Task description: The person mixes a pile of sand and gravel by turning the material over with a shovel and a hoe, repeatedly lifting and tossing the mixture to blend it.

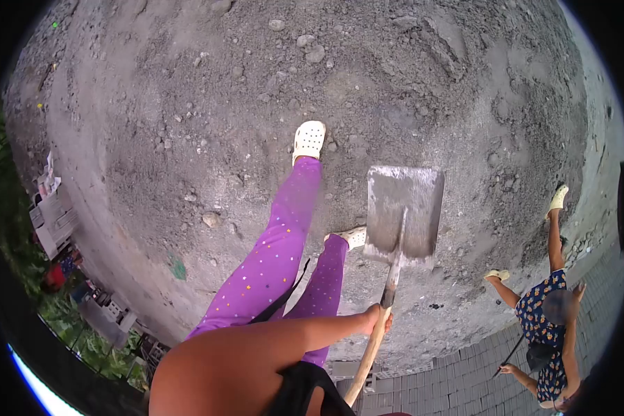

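My left hand (378,319) is wrapped round the wooden handle (367,357) of a shovel, close to its metal socket. The square shovel blade (404,211) hangs over the grey soil, its face smeared with pale, dried dirt and no load on it. From the hand, the handle slants down to the bottom edge of the view. My right hand is out of sight. Left of the blade are my legs in purple trousers (281,249), with one cream clog (308,141) planted forward and the other clog (356,238) partly behind the blade.
Loose grey soil (152,152) with scattered stones (211,220) spreads ahead. At the lower right, another person (544,312) in patterned clothes holds a dark stick (509,357) beside grey paving blocks (457,381). Piled items (104,305) and plants line the left.
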